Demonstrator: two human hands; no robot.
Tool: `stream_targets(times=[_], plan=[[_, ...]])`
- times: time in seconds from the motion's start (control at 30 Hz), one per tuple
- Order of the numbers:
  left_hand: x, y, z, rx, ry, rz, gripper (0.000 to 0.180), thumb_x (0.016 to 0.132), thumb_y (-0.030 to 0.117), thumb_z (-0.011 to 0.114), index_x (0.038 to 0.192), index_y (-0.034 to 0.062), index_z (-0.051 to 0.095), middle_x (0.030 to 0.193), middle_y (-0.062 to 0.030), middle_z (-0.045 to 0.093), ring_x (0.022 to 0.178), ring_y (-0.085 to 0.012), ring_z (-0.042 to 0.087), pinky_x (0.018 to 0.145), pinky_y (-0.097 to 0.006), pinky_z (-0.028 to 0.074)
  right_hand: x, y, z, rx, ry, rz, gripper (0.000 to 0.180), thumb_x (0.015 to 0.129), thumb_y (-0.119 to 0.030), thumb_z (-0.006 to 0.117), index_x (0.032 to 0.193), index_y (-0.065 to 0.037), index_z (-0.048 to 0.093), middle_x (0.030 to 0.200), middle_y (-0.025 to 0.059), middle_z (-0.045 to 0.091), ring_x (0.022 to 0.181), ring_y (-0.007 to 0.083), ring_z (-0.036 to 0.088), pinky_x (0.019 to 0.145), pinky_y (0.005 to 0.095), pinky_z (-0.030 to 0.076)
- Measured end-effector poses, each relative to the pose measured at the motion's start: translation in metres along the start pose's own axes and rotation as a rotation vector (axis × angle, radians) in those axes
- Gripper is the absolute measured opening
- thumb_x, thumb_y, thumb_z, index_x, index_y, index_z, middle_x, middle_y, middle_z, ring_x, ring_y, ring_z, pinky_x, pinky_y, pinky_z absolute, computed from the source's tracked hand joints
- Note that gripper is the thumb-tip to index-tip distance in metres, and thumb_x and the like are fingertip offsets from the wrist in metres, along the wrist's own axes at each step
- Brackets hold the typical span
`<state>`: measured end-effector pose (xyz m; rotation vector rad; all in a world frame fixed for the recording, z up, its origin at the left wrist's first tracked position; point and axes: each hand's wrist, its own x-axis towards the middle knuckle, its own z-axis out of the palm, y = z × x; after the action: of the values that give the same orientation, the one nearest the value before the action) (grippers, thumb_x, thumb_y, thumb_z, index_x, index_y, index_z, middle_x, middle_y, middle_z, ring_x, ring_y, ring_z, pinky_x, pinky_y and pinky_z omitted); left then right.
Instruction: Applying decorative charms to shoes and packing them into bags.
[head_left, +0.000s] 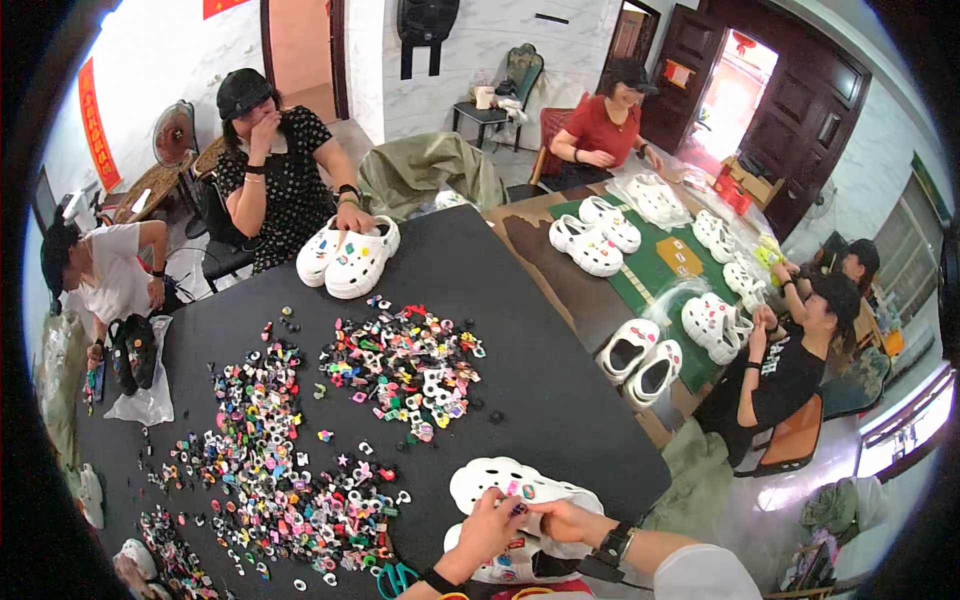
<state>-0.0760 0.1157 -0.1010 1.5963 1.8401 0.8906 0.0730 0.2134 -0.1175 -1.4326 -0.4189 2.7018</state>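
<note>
Two white clogs lie side by side at the table's near edge, the farther clog (490,478) and the nearer clog (500,568), both with colourful shoe charms on them. My left hand (487,530) is over the pair, its fingertips pinched round a small dark shoe charm (518,509). From the right, my right hand (568,522) reaches over the clogs, thumb and fingers closed close to that charm. What its fingers grip is hidden. Beside my left wrist lie teal-handled scissors (397,580).
Piles of loose shoe charms (415,375) cover much of the black table (545,400). A person across the table has a hand on a pair of white clogs (360,262). More white clogs (640,362) stand on the green-topped table at right, where other people sit.
</note>
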Motion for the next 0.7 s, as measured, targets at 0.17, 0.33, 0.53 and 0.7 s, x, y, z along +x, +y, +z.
stream_targets(times=[0.17, 0.33, 0.53, 0.7], plan=[[-0.002, 0.005, 0.001, 0.045, 0.067, -0.086, 0.034, 0.075, 0.026, 0.059, 0.106, 0.0129, 0.056, 0.099, -0.0131, 0.047, 0.088, -0.0323, 0.052, 0.069, -0.04, 0.048, 0.021, 0.007, -0.016, 0.022, -0.123, 0.062, 0.027, 0.081, -0.009, 0.055, 0.107, -0.006, 0.051, 0.103, 0.0045, 0.056, 0.097, 0.0155, 0.051, 0.086, 0.0318, 0.038], [0.002, 0.007, 0.017, 0.179, 0.168, -0.06, 0.03, 0.075, 0.024, 0.059, 0.104, 0.0171, 0.055, 0.101, -0.0114, 0.048, 0.088, -0.0324, 0.053, 0.068, -0.038, 0.049, 0.004, -0.006, 0.001, -0.013, -0.129, -0.033, 0.024, 0.085, -0.012, 0.047, 0.107, -0.006, 0.052, 0.1, 0.0045, 0.057, 0.095, 0.0149, 0.053, 0.082, 0.0309, 0.041], [-0.003, 0.016, 0.026, 0.158, 0.182, -0.116, 0.024, 0.078, 0.024, 0.056, 0.099, 0.0148, 0.055, 0.105, -0.009, 0.047, 0.092, -0.0297, 0.052, 0.067, -0.037, 0.05, 0.017, 0.003, -0.018, 0.085, -0.159, -0.067, 0.03, 0.089, -0.015, 0.042, 0.116, -0.002, 0.043, 0.113, 0.0092, 0.049, 0.104, 0.0205, 0.048, 0.092, 0.0349, 0.038], [-0.006, 0.007, 0.039, 0.137, 0.174, -0.101, 0.02, 0.077, 0.023, 0.055, 0.094, 0.013, 0.058, 0.103, -0.009, 0.049, 0.094, -0.0283, 0.052, 0.074, -0.037, 0.048, -0.001, 0.005, -0.014, 0.058, -0.124, -0.095, 0.032, 0.089, -0.017, 0.045, 0.118, -0.005, 0.043, 0.113, 0.0074, 0.05, 0.105, 0.0209, 0.047, 0.093, 0.0344, 0.037]])
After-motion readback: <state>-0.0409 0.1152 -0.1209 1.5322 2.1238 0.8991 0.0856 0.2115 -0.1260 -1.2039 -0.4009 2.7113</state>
